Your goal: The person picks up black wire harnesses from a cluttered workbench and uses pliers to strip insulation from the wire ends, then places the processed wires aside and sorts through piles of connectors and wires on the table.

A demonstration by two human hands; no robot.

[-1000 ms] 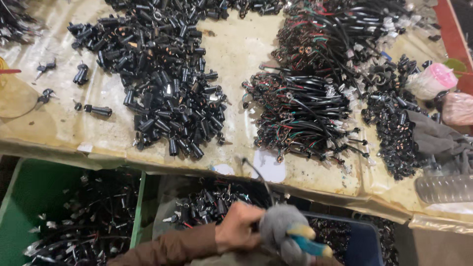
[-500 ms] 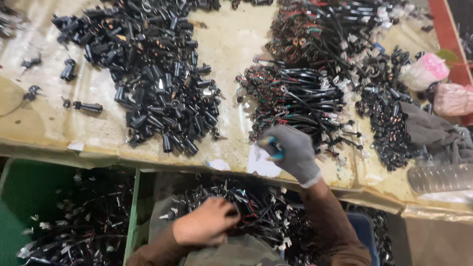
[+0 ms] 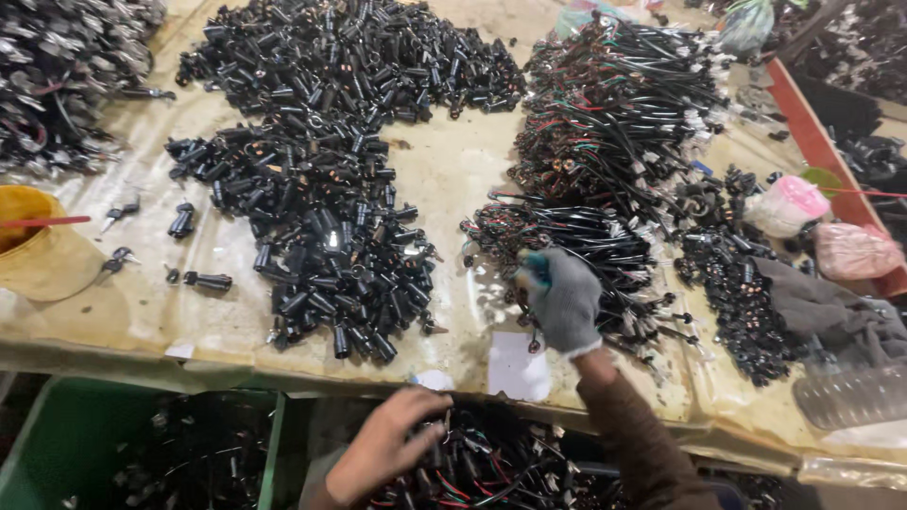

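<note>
- The gloved right hand [image 3: 564, 300], in the middle of the frame, closes on the wire pile [image 3: 576, 246]. I cannot quite tell which wire it pinches.
- Tangled wires could drag along and spill off the table [image 3: 453, 179].
- The bare left hand [image 3: 387, 444], fingers spread, rests on parts in the bin [image 3: 491, 467], bottom middle. A sharp end might poke it.

1. Two hands: a bare left hand [image 3: 387, 444] and a right hand [image 3: 561, 297] in a grey glove.
2. One large heap of black cylindrical parts [image 3: 321, 189], too many to count.
3. One mass of wired black parts [image 3: 605, 142], likewise uncountable.
4. One yellow bowl [image 3: 38, 255].
5. One green bin [image 3: 66, 444].
6. One white paper slip [image 3: 520, 368].
7. One pink-lidded tub [image 3: 789, 203].
8. One pink bag [image 3: 855, 250].
9. One grey cloth [image 3: 831, 312].
</note>
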